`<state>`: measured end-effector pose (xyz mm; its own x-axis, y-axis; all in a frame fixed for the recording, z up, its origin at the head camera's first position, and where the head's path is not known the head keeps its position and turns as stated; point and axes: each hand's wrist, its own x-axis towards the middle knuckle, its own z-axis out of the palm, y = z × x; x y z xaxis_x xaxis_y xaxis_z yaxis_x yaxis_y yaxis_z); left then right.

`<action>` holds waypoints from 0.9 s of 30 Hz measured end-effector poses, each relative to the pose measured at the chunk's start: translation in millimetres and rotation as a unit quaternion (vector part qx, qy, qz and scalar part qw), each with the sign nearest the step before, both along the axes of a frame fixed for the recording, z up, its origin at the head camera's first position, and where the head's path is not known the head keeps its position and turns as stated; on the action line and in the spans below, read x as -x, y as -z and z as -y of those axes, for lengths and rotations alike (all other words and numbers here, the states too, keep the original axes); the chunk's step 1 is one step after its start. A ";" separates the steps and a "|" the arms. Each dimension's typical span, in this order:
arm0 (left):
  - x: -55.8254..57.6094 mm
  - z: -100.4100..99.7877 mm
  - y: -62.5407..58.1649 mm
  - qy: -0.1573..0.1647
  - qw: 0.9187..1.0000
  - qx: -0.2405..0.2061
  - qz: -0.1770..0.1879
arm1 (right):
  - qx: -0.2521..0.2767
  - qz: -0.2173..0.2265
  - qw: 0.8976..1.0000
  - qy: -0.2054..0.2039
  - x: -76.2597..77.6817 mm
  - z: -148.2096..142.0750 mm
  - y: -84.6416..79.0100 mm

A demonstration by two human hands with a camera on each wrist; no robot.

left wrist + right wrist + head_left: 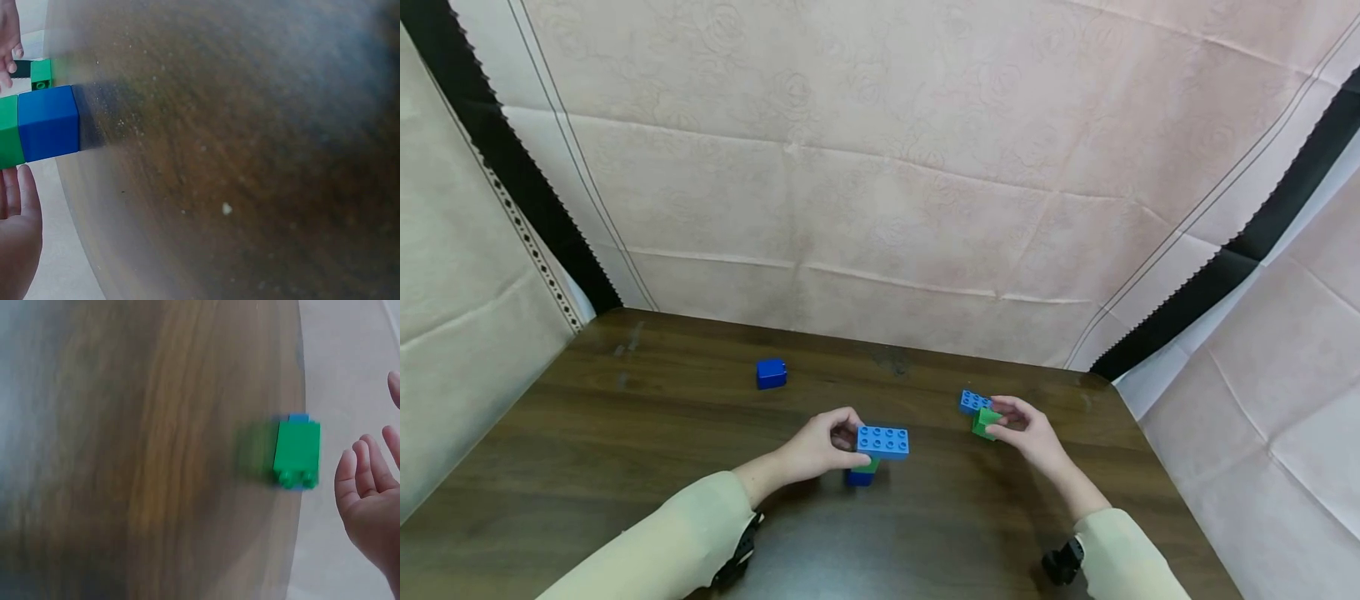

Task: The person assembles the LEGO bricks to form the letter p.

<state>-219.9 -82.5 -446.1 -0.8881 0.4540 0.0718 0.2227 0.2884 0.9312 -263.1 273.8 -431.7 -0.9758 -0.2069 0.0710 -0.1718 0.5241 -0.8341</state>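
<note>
My left hand [823, 446] holds a small stack of toy building bricks at its left side, thumb in front. The stack has a light blue studded brick [882, 442] on top, a green brick [9, 131] in the middle and a dark blue brick [50, 123] at the bottom. To the right, my right hand [1026, 429] is beside another green brick [985, 422], its fingers spread. The right wrist view shows a gap between those fingers [365, 469] and the green brick, which stands on its side with studs facing sideways. A light blue brick [974, 402] lies just behind it.
A dark blue brick [771, 374] sits alone at the back left of the brown wooden table [647, 433]. Pale cloth [865, 167] hangs around the table's back and sides.
</note>
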 end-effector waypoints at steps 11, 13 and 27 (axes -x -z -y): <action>1.1 -1.2 2.3 0.002 1.000 -0.001 0.001 | -0.073 0.038 0.996 0.040 12.8 -22.0 21.7; 1.1 -1.4 2.0 0.001 1.000 0.001 0.002 | -0.078 0.046 0.995 0.045 13.9 -23.3 24.8; 0.4 -0.4 -0.2 0.001 1.000 -0.001 0.005 | -0.103 0.032 0.992 0.063 21.7 -19.3 33.3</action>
